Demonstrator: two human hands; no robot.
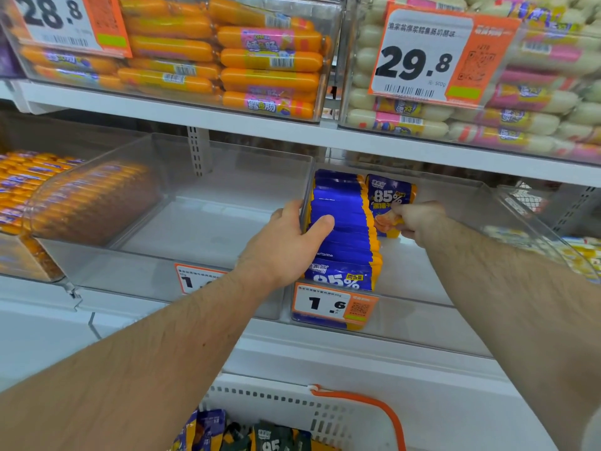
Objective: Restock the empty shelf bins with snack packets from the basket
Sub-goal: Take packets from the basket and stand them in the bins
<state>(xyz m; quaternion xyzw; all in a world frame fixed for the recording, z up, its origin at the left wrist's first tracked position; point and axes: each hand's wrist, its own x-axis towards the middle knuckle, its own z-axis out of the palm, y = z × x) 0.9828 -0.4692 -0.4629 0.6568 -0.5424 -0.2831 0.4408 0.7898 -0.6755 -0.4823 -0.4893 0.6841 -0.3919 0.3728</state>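
Observation:
A row of blue and orange snack packets (341, 236) stands on edge along the left side of a clear shelf bin (422, 278). My left hand (289, 236) grips the clear divider wall at that bin's left side, thumb resting on the packet row. My right hand (419, 222) pinches one upright blue packet (388, 196) at the back of the row. The clear bin (201, 229) to the left holds nothing. The white basket (292, 408) with an orange handle sits at the bottom, with several blue and dark packets (208, 428) in it.
The upper shelf carries bins of orange sausages (227, 56) and white sausages (520, 102) with price tags. A bin of orange sausages (29, 193) stands at the far left. Price labels (335, 304) hang on the bin fronts.

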